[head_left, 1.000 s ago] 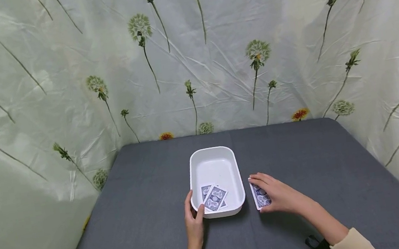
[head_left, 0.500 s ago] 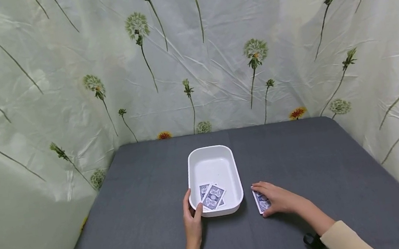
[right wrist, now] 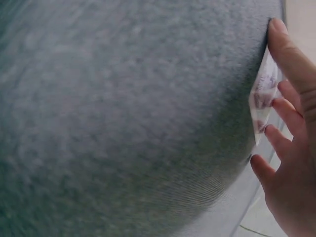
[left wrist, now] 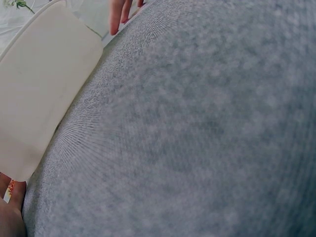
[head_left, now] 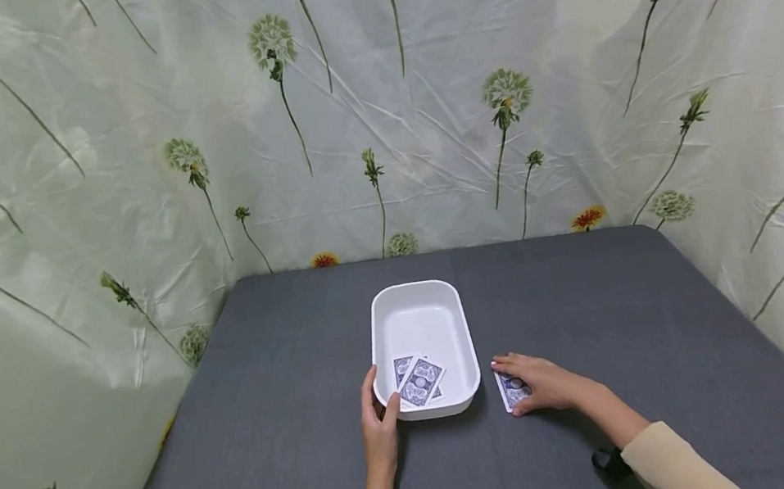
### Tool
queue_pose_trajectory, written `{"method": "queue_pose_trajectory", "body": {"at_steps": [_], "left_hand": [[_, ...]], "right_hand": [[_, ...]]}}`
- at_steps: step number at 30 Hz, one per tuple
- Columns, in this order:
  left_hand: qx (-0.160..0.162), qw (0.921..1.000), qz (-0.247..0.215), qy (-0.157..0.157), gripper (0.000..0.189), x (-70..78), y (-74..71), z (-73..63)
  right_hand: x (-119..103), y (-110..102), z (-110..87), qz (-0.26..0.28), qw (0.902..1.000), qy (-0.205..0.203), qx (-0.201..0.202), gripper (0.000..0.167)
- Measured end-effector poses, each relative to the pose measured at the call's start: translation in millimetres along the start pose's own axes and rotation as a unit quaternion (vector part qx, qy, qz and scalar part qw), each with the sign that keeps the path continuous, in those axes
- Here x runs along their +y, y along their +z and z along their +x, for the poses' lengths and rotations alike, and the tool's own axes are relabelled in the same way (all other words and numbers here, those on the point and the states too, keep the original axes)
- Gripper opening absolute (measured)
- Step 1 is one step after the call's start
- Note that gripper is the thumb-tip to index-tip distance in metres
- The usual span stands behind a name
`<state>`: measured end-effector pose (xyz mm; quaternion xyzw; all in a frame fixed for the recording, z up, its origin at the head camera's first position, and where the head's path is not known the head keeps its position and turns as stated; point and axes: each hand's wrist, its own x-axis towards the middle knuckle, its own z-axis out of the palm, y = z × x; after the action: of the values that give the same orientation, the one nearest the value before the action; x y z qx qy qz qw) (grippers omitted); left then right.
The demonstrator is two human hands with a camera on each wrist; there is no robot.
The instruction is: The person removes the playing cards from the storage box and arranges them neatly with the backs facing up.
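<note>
My left hand [head_left: 379, 432] grips the near left corner of a white rectangular tray [head_left: 421, 323], thumb over the rim. In the left wrist view the tray's pale side wall [left wrist: 47, 74] rises beside that hand. Inside the tray, near its front, a blue-and-white patterned playing card [head_left: 421, 381] overlaps another card [head_left: 401, 365], backs up. To the right of the tray, my right hand [head_left: 547, 383] holds a playing card [head_left: 515, 393] by its ends, thumb at the near end and fingertips at the far end. The palm covers its right part.
A dark grey cloth-covered table [head_left: 301, 347] spreads around the tray. Behind it hangs a pale curtain [head_left: 440, 155] printed with dandelions. A small black object [head_left: 609, 464] shows by the right sleeve [head_left: 676, 459].
My right hand has come slightly nearer to me and lower with its playing card, still right of the tray. The left hand and the tray stay as they were; the view shifts slightly.
</note>
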<state>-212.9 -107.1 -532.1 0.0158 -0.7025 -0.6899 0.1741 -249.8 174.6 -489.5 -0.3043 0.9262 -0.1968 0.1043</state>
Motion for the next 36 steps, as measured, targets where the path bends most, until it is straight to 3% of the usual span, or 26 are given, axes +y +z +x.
{"method": "queue_pose_trajectory", "body": {"at_steps": [4,9,14,18,22,27,32,36], "left_hand": [[-0.003,0.9998,-0.015,0.015,0.055,-4.4,-0.4,-0.8],[0.001,0.9999,-0.008,0.012,0.054,-6.1,-1.6,-0.6],[0.008,0.9999,0.001,0.013,0.054,-5.1,-2.2,2.6],[0.006,0.9998,0.002,0.019,0.054,-4.7,-1.9,4.4],[0.001,0.9995,-0.005,0.032,0.054,-5.0,0.0,5.4],[-0.002,0.9990,-0.017,0.041,0.054,-4.0,2.0,3.3],[0.005,0.9993,0.000,0.037,0.052,-4.9,2.1,2.2],[0.008,0.9995,0.003,0.029,0.052,-4.7,0.8,1.8]], "right_hand": [[-4,-5,1.3,-0.016,0.9994,0.010,0.028,0.066],[-29,-20,14.1,-0.026,0.9924,0.032,0.116,0.044],[-63,-28,37.8,-0.059,0.9756,-0.003,0.212,0.035],[-85,-20,60.6,-0.083,0.9652,-0.027,0.247,0.034],[-98,-3,80.6,-0.082,0.9704,-0.017,0.227,0.044],[-95,21,100.5,-0.088,0.9826,0.035,0.160,0.066],[-105,23,104.1,-0.091,0.9888,0.085,0.082,0.076],[-109,25,104.2,-0.117,0.9868,0.102,0.047,0.079]]}}
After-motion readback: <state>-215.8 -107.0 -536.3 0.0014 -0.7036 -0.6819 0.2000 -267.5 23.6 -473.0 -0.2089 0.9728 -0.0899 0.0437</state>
